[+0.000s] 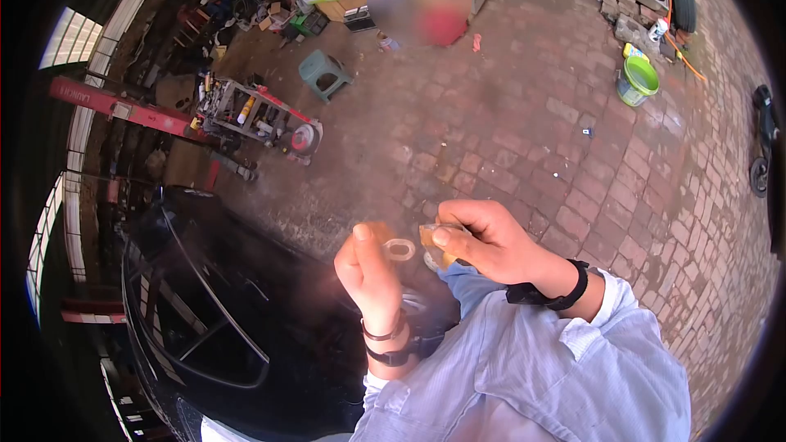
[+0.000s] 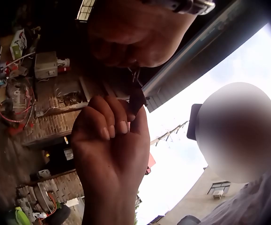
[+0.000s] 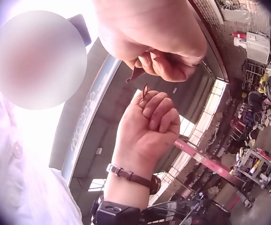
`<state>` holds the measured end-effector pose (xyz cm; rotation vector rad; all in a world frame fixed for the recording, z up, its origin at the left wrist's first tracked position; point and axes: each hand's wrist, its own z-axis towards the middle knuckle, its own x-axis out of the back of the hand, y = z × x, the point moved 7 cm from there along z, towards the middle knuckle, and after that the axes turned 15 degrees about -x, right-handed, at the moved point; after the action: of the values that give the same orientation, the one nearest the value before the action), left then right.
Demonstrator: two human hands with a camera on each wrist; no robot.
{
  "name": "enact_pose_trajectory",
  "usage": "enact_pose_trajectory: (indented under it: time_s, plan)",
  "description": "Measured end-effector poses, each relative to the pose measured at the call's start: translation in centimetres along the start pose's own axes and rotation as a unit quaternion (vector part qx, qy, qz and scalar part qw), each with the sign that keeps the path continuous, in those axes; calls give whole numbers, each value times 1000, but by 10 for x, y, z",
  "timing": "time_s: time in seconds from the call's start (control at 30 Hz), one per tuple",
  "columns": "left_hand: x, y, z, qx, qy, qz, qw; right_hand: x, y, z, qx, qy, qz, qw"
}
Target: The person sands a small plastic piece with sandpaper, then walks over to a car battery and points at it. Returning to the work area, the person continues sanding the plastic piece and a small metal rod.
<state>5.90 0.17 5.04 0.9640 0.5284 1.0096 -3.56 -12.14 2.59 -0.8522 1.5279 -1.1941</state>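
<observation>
Both hands are raised close together in front of the shirt. In the head view, the left hand (image 1: 370, 274) pinches a small pale oval loop (image 1: 399, 250) beside its thumb; in the right wrist view the loop (image 3: 145, 90) shows edge-on at that hand's fingertips. A short way to the right, the right hand (image 1: 490, 239) pinches a small flat brown piece (image 1: 427, 236) between thumb and curled fingers. From the left wrist view this piece (image 2: 136, 101) looks dark, its end angled toward the loop. What the piece is made of I cannot tell.
A black car (image 1: 246, 319) stands below and left of the hands. Ahead are a tool cart (image 1: 262, 115), a grey-green stool (image 1: 325, 74) and a red lift arm (image 1: 123, 106). A green bucket (image 1: 637, 82) stands on the brick paving (image 1: 573, 164) at right.
</observation>
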Motion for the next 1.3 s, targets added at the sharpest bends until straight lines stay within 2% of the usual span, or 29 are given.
enact_pose_trajectory:
  time_s: [0.1, 0.2, 0.23, 0.3, 0.37, 0.43, 0.5, 0.57, 0.6, 0.7, 0.73, 0.77, 0.83, 0.87, 0.93, 0.97, 1.03, 1.1, 1.17, 1.23, 1.3]
  plan:
    - [-8, -2, -1, 3, 1, 10, 1000, -10, -5, 4, 17, -4, -33, 999]
    - [-14, -5, -1, 10, 2, 28, 1000, -3, -8, 10, 30, 87, -91, 992]
    - [-14, -6, -1, 18, 7, 47, 999, -4, -5, 8, 28, 88, -90, 992]
    - [-17, -9, 1, -9, 29, 68, 997, -8, 3, 7, 8, 78, -82, 994]
    - [-18, -22, -3, 52, 84, -6, 995, -8, 9, 13, 4, 88, -71, 994]
    - [-29, -25, -3, 58, 79, -24, 995, 2, 12, 25, -6, 120, 14, 993]
    - [-29, -30, -2, 72, 128, -34, 988, -3, 21, 26, 17, 134, 22, 991]
    - [-33, -34, 3, 46, 121, -56, 990, -7, 30, 20, 12, 163, 17, 986]
    - [-35, -34, 2, 63, 134, -44, 988, -2, 26, 20, 21, 186, -12, 982]
    - [-29, -42, -6, 114, 130, -52, 984, 23, 31, 39, 4, 238, 23, 971]
    - [-31, -35, -4, 81, 106, -88, 987, 36, 32, 44, 8, 255, 44, 966]
    - [-34, -29, 2, 44, 83, -129, 987, 44, 35, 46, -18, 238, 59, 969]
    - [-26, -34, 9, 45, 85, -128, 987, 43, 35, 41, -24, 173, 141, 974]
    - [-20, -37, 9, 64, 104, -87, 989, 40, 33, 36, -28, 169, 142, 975]
    - [-17, -40, 10, 87, 111, -25, 990, 29, 22, 28, -9, 144, 30, 989]
    - [-17, -40, 8, 89, 112, -23, 990, 25, 23, 25, -12, 144, 31, 989]
    - [-23, -36, 7, 57, 65, 38, 996, 7, 16, 22, 28, 118, -116, 986]
    - [-22, -35, -1, 79, 46, 42, 995, 16, 24, 31, 37, 144, -100, 984]
    - [-24, -35, -2, 50, 28, -36, 998, 52, 27, 34, 24, 294, -43, 954]
    - [-27, -30, 3, 25, 33, 6, 999, 54, 19, 28, 8, 277, -21, 961]
    - [-25, -38, -1, 79, 25, 40, 996, 25, 6, 16, 36, 187, -96, 977]
